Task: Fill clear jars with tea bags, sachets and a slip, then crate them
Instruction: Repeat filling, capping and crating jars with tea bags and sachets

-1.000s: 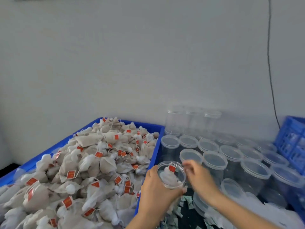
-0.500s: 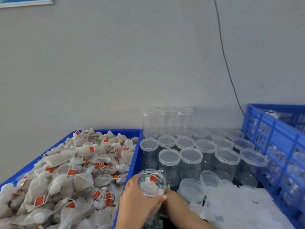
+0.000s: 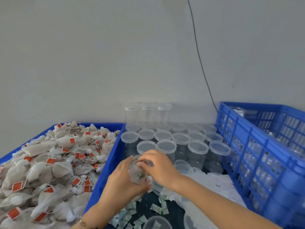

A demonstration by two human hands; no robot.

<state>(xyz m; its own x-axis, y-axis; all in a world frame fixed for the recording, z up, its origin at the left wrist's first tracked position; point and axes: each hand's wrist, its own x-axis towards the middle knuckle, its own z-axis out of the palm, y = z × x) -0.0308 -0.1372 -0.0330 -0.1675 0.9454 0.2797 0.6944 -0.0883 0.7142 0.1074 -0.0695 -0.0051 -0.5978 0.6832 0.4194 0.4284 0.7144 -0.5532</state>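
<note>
My left hand (image 3: 119, 184) grips a clear jar (image 3: 137, 175) that holds tea bags, low in the middle of the view. My right hand (image 3: 158, 167) covers the jar's mouth with its fingertips pushed inside; what they hold is hidden. A blue bin (image 3: 107, 171) heaped with tea bags (image 3: 49, 162) bearing red tags fills the left. Small greenish slips (image 3: 158, 207) lie scattered on the dark surface below my hands. A blue slatted crate (image 3: 257, 146) stands at the right with jars inside.
Several lidded empty clear jars (image 3: 181, 139) stand in rows behind my hands, with three stacked higher at the wall. White sachets (image 3: 206, 184) are piled under my right forearm. A loose lid (image 3: 156, 223) lies at the bottom edge. A black cable (image 3: 199, 60) runs down the wall.
My right hand rose from beside the jar's base to its mouth and pushed its fingers in. The view shifted right, revealing more of the crate.
</note>
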